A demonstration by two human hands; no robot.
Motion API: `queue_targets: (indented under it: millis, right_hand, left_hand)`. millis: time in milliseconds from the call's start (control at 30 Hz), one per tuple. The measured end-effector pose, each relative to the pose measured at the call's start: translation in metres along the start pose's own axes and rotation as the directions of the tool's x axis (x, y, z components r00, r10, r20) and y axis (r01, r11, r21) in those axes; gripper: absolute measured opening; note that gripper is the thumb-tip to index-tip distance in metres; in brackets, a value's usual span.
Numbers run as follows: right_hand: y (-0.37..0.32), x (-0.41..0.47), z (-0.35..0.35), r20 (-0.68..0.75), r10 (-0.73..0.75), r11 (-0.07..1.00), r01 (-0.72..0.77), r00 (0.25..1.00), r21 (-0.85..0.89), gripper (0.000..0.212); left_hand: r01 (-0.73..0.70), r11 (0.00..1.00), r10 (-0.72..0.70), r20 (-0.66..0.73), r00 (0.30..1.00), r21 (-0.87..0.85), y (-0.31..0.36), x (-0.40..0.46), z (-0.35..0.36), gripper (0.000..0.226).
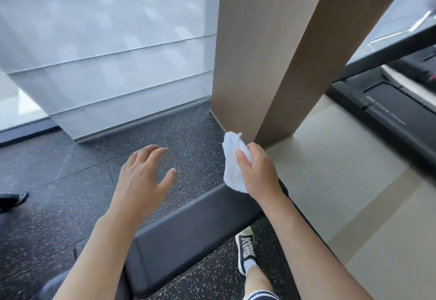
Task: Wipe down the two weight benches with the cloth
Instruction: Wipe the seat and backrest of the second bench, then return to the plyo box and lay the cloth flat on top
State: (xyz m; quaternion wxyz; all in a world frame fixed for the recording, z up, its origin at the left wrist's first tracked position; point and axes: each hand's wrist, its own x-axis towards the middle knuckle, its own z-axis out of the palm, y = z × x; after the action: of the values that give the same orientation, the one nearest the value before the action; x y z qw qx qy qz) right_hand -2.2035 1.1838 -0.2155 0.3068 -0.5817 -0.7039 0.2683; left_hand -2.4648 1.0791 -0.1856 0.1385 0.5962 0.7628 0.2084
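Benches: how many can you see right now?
1. A black padded bench runs diagonally under both arms, its far end beneath the right hand gripping the cloth. The second is out of view.

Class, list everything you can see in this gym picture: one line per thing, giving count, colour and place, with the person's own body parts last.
weight bench: one, black padded, bottom centre, running diagonally
cloth: one, white, crumpled, above the bench's far end
floor mat: one, black speckled, left and centre
light floor: one, beige, right
pillar: one, brown, upper centre
blinds: one set, pale grey, upper left
treadmill: one, black, upper right, partly cut off
dark shoe: one, left edge, owner unseen
left hand: one, open, empty, over the mat
right hand: one, gripping the cloth
sneaker: one, black and white, beside the bench
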Motion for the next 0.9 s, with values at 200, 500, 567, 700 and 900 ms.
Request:
queue_targets:
  millis: [200, 500, 567, 700, 900]
  right_hand:
    - [-0.066, 0.001, -0.002, 0.063, -0.116, 0.993, 0.116, 0.991, 0.01, 0.031]
    - [-0.149, 0.054, 0.014, 0.215, -0.328, 0.945, 0.319, 0.92, 0.073, 0.029]
    - [-0.167, 0.069, 0.024, 0.251, -0.379, 0.926, 0.365, 0.891, 0.102, 0.03]
    - [-0.202, 0.095, 0.05, 0.332, -0.483, 0.875, 0.458, 0.81, 0.155, 0.032]
    - [-0.259, 0.099, 0.112, 0.467, -0.645, 0.761, 0.566, 0.605, 0.317, 0.031]
  left_hand:
    - [0.049, 0.999, -0.048, -0.113, 0.992, 0.005, -0.008, -0.024, -0.065, 0.055]
    - [0.257, 0.966, -0.24, -0.261, 0.935, 0.034, -0.016, -0.037, -0.129, 0.058]
    - [0.324, 0.945, -0.299, -0.294, 0.908, 0.042, -0.02, -0.042, -0.138, 0.058]
    - [0.455, 0.89, -0.414, -0.382, 0.826, 0.019, -0.026, -0.056, -0.153, 0.058]
    - [0.687, 0.726, -0.584, -0.539, 0.607, -0.014, -0.033, -0.112, -0.164, 0.053]
